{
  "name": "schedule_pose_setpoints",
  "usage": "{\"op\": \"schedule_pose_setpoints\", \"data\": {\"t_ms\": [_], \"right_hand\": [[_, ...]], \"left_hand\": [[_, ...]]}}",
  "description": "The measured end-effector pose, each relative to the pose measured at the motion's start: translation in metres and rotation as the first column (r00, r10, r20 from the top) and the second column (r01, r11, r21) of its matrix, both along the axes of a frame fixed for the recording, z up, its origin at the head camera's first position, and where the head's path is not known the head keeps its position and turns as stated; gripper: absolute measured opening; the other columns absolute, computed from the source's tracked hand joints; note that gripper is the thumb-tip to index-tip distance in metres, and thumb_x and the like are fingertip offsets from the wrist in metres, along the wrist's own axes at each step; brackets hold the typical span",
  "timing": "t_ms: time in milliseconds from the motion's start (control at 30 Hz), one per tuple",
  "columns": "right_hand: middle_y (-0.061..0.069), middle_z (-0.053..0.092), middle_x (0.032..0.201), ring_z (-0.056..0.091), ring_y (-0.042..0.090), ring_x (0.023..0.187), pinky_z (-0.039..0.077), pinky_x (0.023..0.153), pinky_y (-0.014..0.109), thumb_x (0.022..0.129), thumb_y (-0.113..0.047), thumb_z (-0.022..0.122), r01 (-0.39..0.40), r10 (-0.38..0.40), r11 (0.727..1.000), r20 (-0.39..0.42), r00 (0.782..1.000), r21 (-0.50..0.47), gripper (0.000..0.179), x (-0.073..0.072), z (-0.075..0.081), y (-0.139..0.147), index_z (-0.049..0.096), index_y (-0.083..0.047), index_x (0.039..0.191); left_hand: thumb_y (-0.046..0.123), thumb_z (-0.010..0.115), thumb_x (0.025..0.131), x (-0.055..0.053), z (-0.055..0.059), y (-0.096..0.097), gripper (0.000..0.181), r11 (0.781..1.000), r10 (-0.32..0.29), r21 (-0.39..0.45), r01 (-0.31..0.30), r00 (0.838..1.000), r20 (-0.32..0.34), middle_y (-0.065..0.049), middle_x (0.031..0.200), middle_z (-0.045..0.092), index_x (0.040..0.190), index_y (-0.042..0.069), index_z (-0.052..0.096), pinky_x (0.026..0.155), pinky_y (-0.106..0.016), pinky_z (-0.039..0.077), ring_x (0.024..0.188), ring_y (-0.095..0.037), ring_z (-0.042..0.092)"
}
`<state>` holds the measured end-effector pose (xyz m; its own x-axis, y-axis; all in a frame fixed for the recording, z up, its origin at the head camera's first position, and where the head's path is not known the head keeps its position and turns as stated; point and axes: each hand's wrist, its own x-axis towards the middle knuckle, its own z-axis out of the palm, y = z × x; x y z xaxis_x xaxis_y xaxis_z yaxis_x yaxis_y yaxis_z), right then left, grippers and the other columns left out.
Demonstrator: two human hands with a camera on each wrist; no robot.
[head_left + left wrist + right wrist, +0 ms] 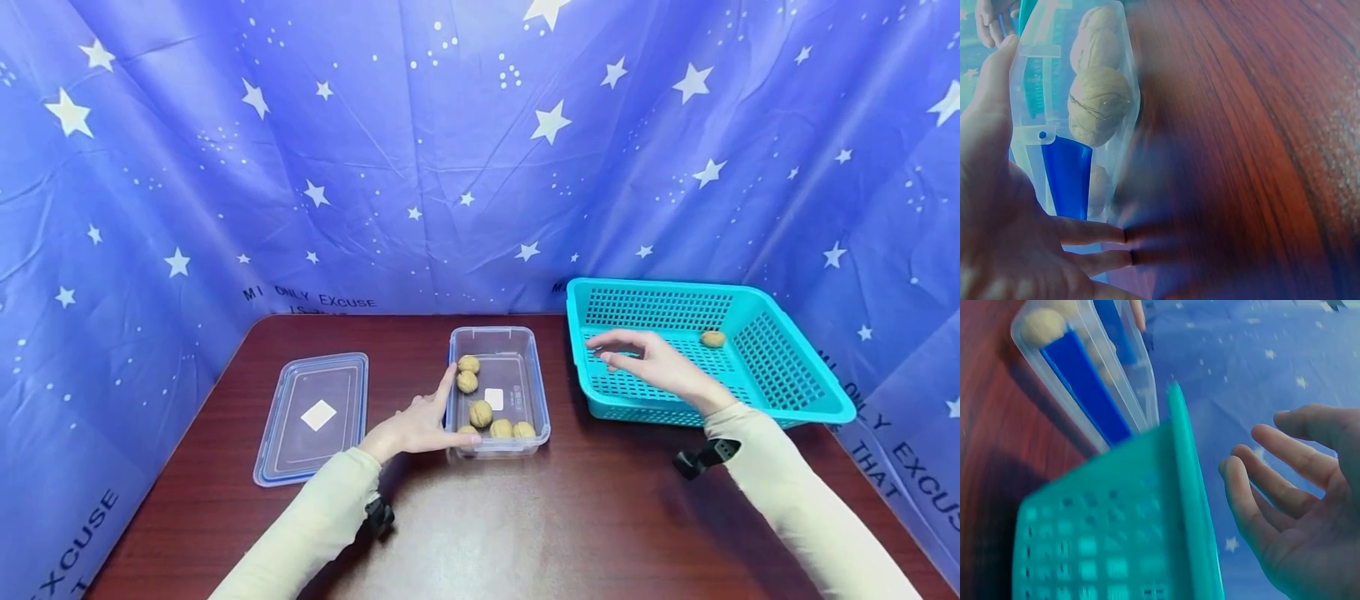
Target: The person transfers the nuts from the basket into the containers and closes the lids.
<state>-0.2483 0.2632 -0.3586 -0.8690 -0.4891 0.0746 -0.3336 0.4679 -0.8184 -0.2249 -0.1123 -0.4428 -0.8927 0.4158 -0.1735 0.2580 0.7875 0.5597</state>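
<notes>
A blue fabric curtain with white stars (450, 125) stands beyond both my hands. A dark reddish-brown wood-grain table (540, 517) extends beneath them. The turquoise rectangular perforated plastic basket (652, 307) sits under my right hand (660, 362), which hangs over its left portion. The clear rectangular plastic container (495, 342) sits directly right of my left hand (420, 423), long side pointing away from me. The clear rectangular plastic lid with a blue edge (330, 383) lies flat to the left of my left hand, not touching it.

Left hand: fingers spread along the container's left wall, thumb at the near rim; it steadies rather than grips, in my judgement. Right hand: fingers loosely bent, thumb apart, holding nothing.

Governing relation: the single tan oval walnut (713, 338) lies in the basket, right of and slightly beyond my right hand, not touching it. Its long axis appears to run left to right. The right hand is the nearer. Six tan round walnuts (480, 412) rest in the container beside my left hand.
</notes>
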Motion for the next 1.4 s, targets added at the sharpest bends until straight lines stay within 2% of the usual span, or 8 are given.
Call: {"op": "schedule_pose_setpoints", "data": {"t_ms": [267,667,767,933,1033,1133,1233,1400], "right_hand": [[0.018,0.057,0.128,0.059,0.007,0.106,0.052,0.084,0.033,0.101,-0.019,0.054,0.093,-0.093,0.995,0.014,0.996,-0.044,0.037,-0.015,-0.002,0.036,0.055,0.001,0.131],[0.019,0.054,0.130,0.058,0.003,0.099,0.049,0.082,0.025,0.103,-0.022,0.050,0.212,-0.212,0.976,-0.005,0.977,0.045,0.039,-0.027,0.002,0.067,0.052,0.001,0.134],[0.021,0.052,0.132,0.058,0.008,0.103,0.049,0.085,0.027,0.103,-0.025,0.048,0.231,-0.232,0.970,-0.004,0.973,0.075,0.041,-0.031,0.005,0.073,0.051,0.001,0.135],[0.026,0.049,0.134,0.052,0.034,0.114,0.045,0.092,0.048,0.105,-0.027,0.043,0.266,-0.266,0.947,-0.022,0.964,0.182,0.043,-0.037,0.001,0.088,0.049,0.001,0.137],[0.028,0.045,0.137,0.049,0.043,0.116,0.043,0.093,0.054,0.105,-0.028,0.041,0.294,-0.300,0.933,-0.003,0.954,0.206,0.045,-0.039,-0.004,0.098,0.047,0.001,0.138],[0.029,0.042,0.139,0.048,0.044,0.118,0.045,0.092,0.049,0.106,-0.029,0.039,0.307,-0.317,0.932,0.021,0.948,0.194,0.047,-0.041,-0.004,0.107,0.044,0.003,0.140],[0.030,0.041,0.140,0.049,0.044,0.117,0.048,0.089,0.045,0.106,-0.029,0.039,0.318,-0.326,0.929,0.011,0.945,0.191,0.048,-0.041,0.001,0.113,0.043,0.004,0.140],[0.029,0.038,0.142,0.050,0.041,0.115,0.043,0.092,0.053,0.105,-0.031,0.039,0.322,-0.328,0.928,-0.003,0.945,0.189,0.049,-0.043,0.009,0.119,0.043,0.004,0.140]], "left_hand": [[0.070,0.067,0.074,0.002,0.000,0.001,0.121,1.000,-0.001,-0.005,0.001,1.000,0.020,-0.027,0.144,0.039,0.156,0.020,-0.008,0.092,-0.071,0.032,0.131,-0.044,0.035],[0.068,0.067,0.075,-0.001,0.004,0.002,0.120,1.000,-0.011,-0.012,0.011,1.000,0.019,-0.029,0.143,0.040,0.156,0.020,-0.008,0.091,-0.069,0.034,0.131,-0.045,0.035],[0.069,0.067,0.075,-0.001,0.003,0.001,0.121,1.000,-0.003,-0.017,0.004,1.000,0.019,-0.027,0.144,0.040,0.156,0.021,-0.009,0.092,-0.069,0.033,0.132,-0.044,0.034],[0.069,0.067,0.075,0.000,0.003,0.000,0.120,1.000,0.001,-0.018,0.000,1.000,0.025,-0.028,0.143,0.040,0.156,0.021,-0.009,0.092,-0.069,0.034,0.132,-0.044,0.034],[0.068,0.067,0.076,0.001,0.003,0.001,0.120,1.000,-0.007,-0.017,0.008,1.000,0.028,-0.028,0.143,0.040,0.156,0.021,-0.009,0.091,-0.069,0.034,0.132,-0.044,0.034],[0.068,0.067,0.075,0.001,0.005,0.002,0.120,1.000,-0.007,-0.020,0.008,1.000,0.026,-0.028,0.143,0.041,0.156,0.021,-0.009,0.092,-0.068,0.034,0.132,-0.044,0.034],[0.069,0.068,0.075,0.000,0.005,0.002,0.121,1.000,-0.007,-0.019,0.008,1.000,0.018,-0.027,0.142,0.042,0.155,0.022,-0.010,0.092,-0.067,0.035,0.131,-0.044,0.035],[0.069,0.067,0.075,0.000,0.004,0.001,0.121,1.000,0.003,-0.027,-0.002,1.000,0.024,-0.026,0.143,0.041,0.155,0.022,-0.010,0.092,-0.067,0.035,0.132,-0.043,0.034]]}}
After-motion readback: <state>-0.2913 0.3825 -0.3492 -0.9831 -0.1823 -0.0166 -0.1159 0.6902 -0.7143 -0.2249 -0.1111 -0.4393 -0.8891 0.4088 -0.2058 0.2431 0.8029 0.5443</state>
